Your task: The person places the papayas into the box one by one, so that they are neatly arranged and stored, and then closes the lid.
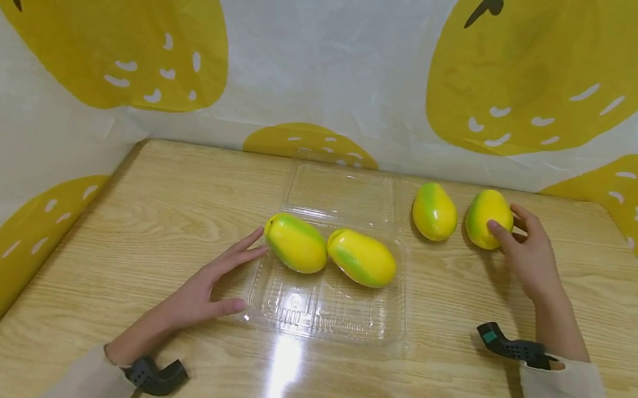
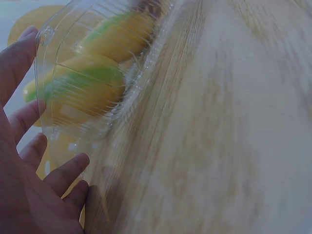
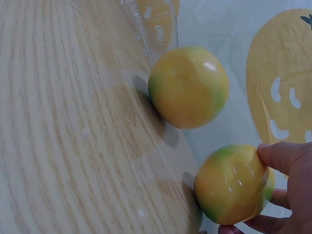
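Note:
My right hand (image 1: 532, 261) grips a yellow-green oval fruit (image 1: 484, 218), shaped like a small papaya or mango, at the back right of the table. In the right wrist view, the thumb presses one side of this fruit (image 3: 231, 187) and the other fingers reach round behind it. A similar fruit (image 1: 435, 211) lies just left of it. Two more, a left fruit (image 1: 297, 245) and a right fruit (image 1: 364, 259), rest side by side in the clear plastic clamshell box (image 1: 324, 327). My left hand (image 1: 200, 290) is spread with extended fingers at the box's left edge.
The box's lid (image 1: 342, 195) lies folded back toward the rear of the wooden table (image 1: 180, 205). A white cloth (image 1: 333, 53) with yellow fruit prints hangs behind the table and along its sides. Dark wrist mounts (image 1: 154, 377) sit at both sleeves.

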A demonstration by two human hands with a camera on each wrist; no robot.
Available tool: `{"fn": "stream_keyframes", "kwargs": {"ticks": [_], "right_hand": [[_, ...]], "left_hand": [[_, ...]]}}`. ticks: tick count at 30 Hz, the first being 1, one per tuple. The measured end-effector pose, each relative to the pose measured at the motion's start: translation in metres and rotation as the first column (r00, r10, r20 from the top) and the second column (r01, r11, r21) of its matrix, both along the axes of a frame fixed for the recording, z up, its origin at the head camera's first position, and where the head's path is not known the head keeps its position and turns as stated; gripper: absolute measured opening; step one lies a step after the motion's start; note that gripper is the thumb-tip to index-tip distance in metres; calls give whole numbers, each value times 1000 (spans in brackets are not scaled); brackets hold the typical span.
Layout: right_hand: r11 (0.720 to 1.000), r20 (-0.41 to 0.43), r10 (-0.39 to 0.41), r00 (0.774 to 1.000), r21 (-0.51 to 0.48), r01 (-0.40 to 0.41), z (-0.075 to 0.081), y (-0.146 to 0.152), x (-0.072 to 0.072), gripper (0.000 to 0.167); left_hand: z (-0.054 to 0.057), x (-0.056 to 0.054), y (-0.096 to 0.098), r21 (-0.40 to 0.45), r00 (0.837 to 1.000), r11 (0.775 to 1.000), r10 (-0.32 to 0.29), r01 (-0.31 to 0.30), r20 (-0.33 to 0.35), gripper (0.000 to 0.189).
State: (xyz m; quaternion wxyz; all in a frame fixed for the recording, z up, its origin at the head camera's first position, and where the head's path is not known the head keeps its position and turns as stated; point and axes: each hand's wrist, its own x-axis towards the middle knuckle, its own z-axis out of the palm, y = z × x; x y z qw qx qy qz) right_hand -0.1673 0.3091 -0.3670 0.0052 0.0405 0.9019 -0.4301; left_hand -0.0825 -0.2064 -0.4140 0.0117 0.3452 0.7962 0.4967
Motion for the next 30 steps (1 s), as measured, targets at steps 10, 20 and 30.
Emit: {"fn": "stream_keyframes", "kwargs": {"ticks": [10,20,30], "right_hand": [[996,17,39,999,-82,-37,-4,2,-1,83],[995,30,46,998,-95,-43,-3,4,-2,83],[994,14,31,999,-103,-29,-1,3,0,81]], "left_hand": [[-1,1,-1,-1,1000,1000,0,0,2,72],[0,1,0,1,1000,1000,-5,5,8,72],[2,1,0,-1,1000,1000,1,-1,11,72]]}}
